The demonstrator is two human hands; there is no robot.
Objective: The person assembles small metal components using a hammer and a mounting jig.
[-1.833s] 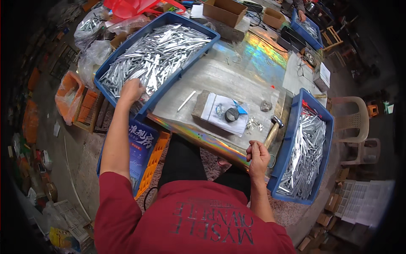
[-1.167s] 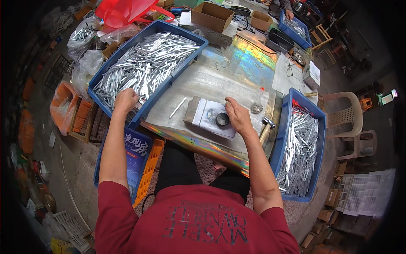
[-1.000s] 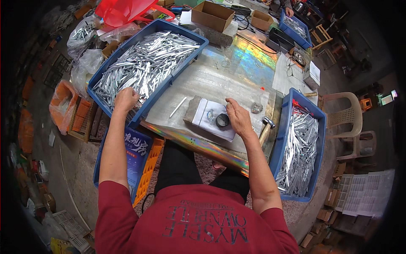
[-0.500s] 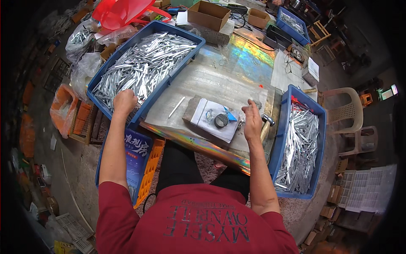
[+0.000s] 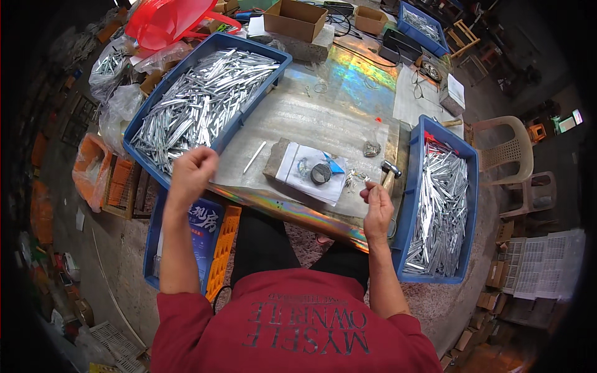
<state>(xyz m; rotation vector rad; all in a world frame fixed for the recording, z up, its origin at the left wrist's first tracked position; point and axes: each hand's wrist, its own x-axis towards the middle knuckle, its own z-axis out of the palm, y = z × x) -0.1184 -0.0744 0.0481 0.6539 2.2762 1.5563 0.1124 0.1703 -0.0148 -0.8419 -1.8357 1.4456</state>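
Note:
My left hand (image 5: 194, 175) is closed, its fingers curled together over the near corner of a blue tray (image 5: 238, 118) filled with silvery metal strips (image 5: 205, 93). Whatever it may hold is hidden. My right hand (image 5: 377, 210) is pinched just past the small metal pieces (image 5: 355, 178) on the table; anything between its fingertips is too small to make out. Between the hands sits a block (image 5: 275, 158) topped with white paper (image 5: 295, 163), a dark round piece (image 5: 320, 174) and a blue scrap (image 5: 334, 164). One loose metal strip (image 5: 254, 156) lies left of the block.
A hammer (image 5: 390, 171) rests beside a second blue tray (image 5: 474, 205) of metal strips on the right. A small clear bag (image 5: 372, 148) lies beyond the block. Cardboard boxes (image 5: 295, 20) and a red bag (image 5: 165, 25) stand at the back. Plastic chairs (image 5: 507, 149) are at right.
My left hand has come out of the left tray, moving right and nearer to me. My right hand has drawn nearer and its fingers have bent into a pinch. The view has shifted slightly.

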